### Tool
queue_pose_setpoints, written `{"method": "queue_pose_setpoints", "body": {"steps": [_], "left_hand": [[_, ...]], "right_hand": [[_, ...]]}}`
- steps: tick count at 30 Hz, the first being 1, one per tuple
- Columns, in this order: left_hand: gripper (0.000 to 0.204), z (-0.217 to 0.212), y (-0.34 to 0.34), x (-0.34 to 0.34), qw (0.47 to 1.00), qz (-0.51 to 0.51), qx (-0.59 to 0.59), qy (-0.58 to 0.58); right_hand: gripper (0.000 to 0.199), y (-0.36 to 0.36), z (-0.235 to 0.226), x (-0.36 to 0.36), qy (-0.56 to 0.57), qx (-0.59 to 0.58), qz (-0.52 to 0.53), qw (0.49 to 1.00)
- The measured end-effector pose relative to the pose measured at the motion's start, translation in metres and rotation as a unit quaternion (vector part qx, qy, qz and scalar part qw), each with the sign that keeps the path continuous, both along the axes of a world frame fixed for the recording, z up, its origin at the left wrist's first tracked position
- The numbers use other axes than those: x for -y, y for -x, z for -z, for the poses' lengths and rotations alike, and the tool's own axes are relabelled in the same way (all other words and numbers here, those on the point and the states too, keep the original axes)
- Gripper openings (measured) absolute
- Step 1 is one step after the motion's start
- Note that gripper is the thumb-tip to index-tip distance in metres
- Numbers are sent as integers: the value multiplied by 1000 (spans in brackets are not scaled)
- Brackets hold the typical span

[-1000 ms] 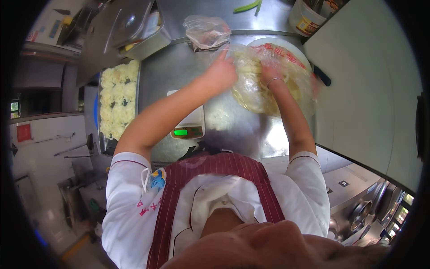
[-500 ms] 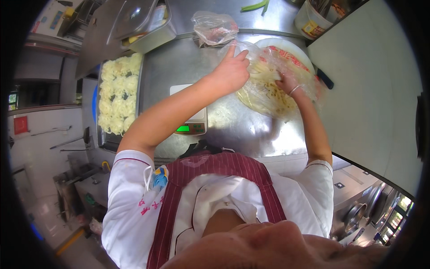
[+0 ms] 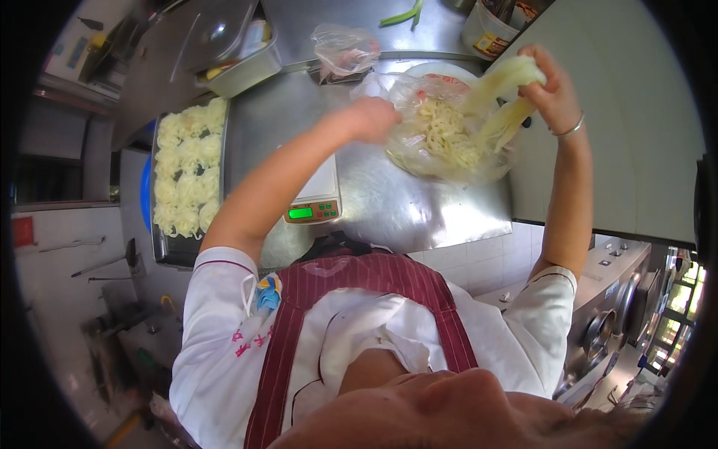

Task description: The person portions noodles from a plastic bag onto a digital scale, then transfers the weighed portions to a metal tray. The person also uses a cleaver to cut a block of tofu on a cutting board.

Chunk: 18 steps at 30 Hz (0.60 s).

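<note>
Noodles (image 3: 516,75) hang from right fingers (image 3: 541,55); bag (image 3: 411,153) beneath

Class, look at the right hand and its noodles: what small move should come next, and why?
Probably lift the right hand slightly higher: the held noodles hang down toward the plastic bag, and their lower ends do not look clear of the noodle heap there.

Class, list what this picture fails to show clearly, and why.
In the head view:
left hand: blurred, grip unclear;
noodles in right hand: strands blurred;
white scale: partly hidden by left forearm;
white round item: mostly covered by clear bag;
white bucket: cut off by upper edge.
</note>
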State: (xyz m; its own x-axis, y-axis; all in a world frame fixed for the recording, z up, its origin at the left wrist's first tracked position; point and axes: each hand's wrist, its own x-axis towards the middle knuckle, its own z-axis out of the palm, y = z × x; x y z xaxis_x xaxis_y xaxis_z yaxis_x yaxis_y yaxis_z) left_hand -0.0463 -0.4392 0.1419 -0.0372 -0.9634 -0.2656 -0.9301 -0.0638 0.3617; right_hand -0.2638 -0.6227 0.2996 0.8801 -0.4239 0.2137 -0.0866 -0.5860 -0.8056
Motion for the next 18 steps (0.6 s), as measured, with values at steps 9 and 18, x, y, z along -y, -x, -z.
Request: {"method": "queue_pose_setpoints", "body": {"steps": [9,18], "left_hand": [[72,-138,17,-60,855,-15,-353,378],[27,-78,-26,-173,921,-144,-235,274]], "right_hand": [[39,-55,-52,-114,391,-64,-88,914],[57,-106,17,-185,157,-36,-122,979]]}}
